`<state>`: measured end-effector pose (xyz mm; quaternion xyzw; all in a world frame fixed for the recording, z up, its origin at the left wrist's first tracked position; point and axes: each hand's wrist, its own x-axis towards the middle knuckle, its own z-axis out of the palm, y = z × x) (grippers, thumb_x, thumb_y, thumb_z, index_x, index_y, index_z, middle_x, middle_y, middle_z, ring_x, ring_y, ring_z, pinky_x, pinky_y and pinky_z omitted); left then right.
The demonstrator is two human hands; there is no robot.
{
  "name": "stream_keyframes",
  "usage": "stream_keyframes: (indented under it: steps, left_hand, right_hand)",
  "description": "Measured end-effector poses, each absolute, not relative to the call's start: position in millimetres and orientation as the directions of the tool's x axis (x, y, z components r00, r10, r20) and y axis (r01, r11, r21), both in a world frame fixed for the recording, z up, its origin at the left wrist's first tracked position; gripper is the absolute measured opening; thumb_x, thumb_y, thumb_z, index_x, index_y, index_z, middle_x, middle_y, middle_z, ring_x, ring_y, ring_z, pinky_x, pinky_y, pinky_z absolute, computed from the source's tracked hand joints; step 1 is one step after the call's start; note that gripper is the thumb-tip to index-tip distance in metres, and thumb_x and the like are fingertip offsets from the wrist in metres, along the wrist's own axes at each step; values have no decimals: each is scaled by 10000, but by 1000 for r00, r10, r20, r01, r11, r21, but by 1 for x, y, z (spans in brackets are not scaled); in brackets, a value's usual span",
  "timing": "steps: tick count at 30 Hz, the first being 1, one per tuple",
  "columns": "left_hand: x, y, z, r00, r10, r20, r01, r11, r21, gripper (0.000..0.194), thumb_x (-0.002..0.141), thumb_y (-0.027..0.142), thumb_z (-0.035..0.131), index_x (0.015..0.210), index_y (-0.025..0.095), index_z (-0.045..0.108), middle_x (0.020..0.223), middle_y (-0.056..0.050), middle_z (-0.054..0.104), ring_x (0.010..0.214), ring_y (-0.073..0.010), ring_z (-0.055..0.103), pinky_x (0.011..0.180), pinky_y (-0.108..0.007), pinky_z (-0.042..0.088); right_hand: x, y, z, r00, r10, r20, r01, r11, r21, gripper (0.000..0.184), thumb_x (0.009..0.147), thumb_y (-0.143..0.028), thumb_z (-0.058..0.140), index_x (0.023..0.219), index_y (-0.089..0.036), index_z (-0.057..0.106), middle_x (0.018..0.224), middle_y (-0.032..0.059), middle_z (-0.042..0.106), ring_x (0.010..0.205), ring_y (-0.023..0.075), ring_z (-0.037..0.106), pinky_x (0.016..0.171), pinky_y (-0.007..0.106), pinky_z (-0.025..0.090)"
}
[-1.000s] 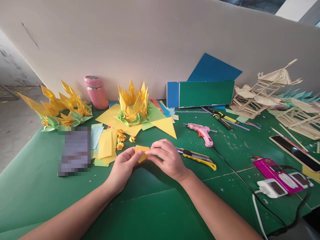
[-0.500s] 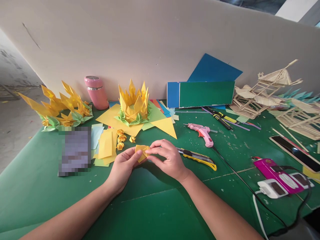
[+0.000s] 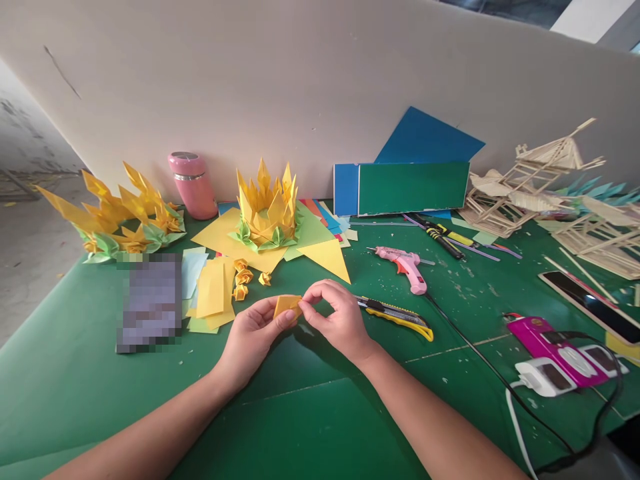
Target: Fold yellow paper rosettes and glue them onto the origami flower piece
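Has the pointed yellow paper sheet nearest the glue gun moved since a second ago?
Yes, slightly: the pointed yellow paper sheet has slid left and toward the person, judged against the pink pistol-shaped glue gun.

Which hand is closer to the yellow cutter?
Right. The right hand is beside one end of the yellow cutter; the left hand is farther off, to the left of the right hand.

Folded yellow paper [image 3: 286, 304], small and angular, which I view at a slant from my remote post. I see it between the left hand [image 3: 253, 335] and the right hand [image 3: 343, 325]: the left thumb lies across its near edge, and the right fingertips pinch its right corner. Fingers hide its underside from me.
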<state>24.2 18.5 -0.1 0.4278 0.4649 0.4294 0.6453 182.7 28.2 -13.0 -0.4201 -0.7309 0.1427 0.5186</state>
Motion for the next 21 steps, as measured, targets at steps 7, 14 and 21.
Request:
stream_keyframes:
  steps: [7, 14, 21]
  left_hand:
    - [24, 19, 0, 156, 963, -219, -110, 237, 965, 381, 578, 466, 792, 796, 161, 723, 810, -55, 758, 734, -195, 670, 753, -327, 542]
    - [22, 19, -1, 139, 969, -203, -181, 227, 957, 354, 573, 417, 811, 797, 158, 724, 791, -45, 753, 717, -161, 653, 736, -285, 536]
    - [22, 20, 1, 170, 958, -230, -258, 268, 928, 370, 543, 363, 844, 779, 159, 646, 670, 9, 724, 586, -90, 602, 627, -204, 496]
  right_hand:
    - [180, 26, -15, -64, 845, 531, 361, 515, -777, 117, 774, -188, 597, 681, -207, 529, 657, -16, 567, 611, 131, 532, 596, 263, 466]
    - [180, 27, -15, -98, 939, 329, 110, 339, -934, 86, 780, -270, 633, 755, -192, 608, 719, 1, 605, 645, 128, 581, 612, 254, 504]
    - [180, 26, -13, -134, 934, 331, 139, 348, -927, 127, 801, -281, 624, 713, -192, 600, 700, 1, 592, 648, 129, 566, 614, 256, 499]
